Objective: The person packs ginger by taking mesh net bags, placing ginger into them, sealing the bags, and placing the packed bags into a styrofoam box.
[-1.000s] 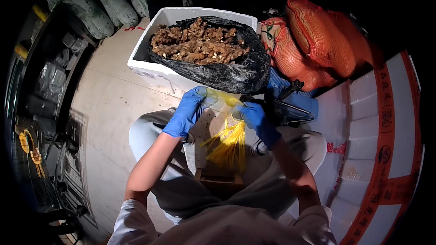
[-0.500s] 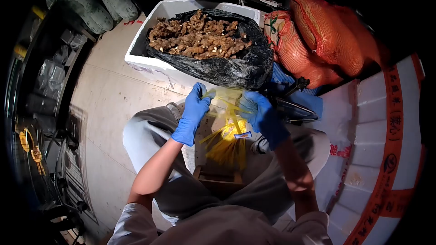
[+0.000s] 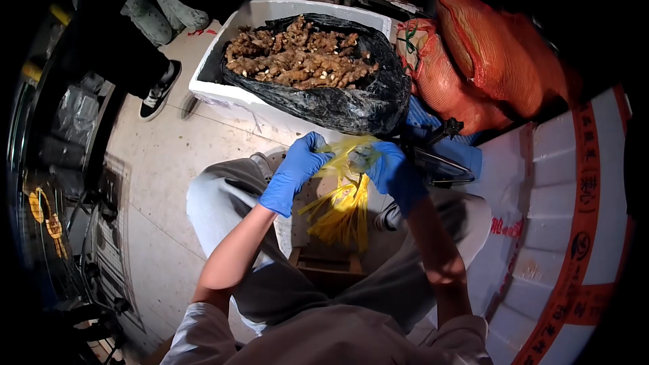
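The left hand (image 3: 295,170) and right hand (image 3: 399,174) are now drawn slightly nearer; yellow netting (image 3: 343,147) is pinched by both; its span is thus shortened.

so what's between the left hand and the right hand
A piece of sheer yellow material spans the gap between the left hand and the right hand, as the head view shows; a bundle of yellow strips sits lower in the picture.

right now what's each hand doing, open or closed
Left hand: closed, pinching yellow netting.
Right hand: at the same netting, fingers partly hidden; open or closed can't be told.
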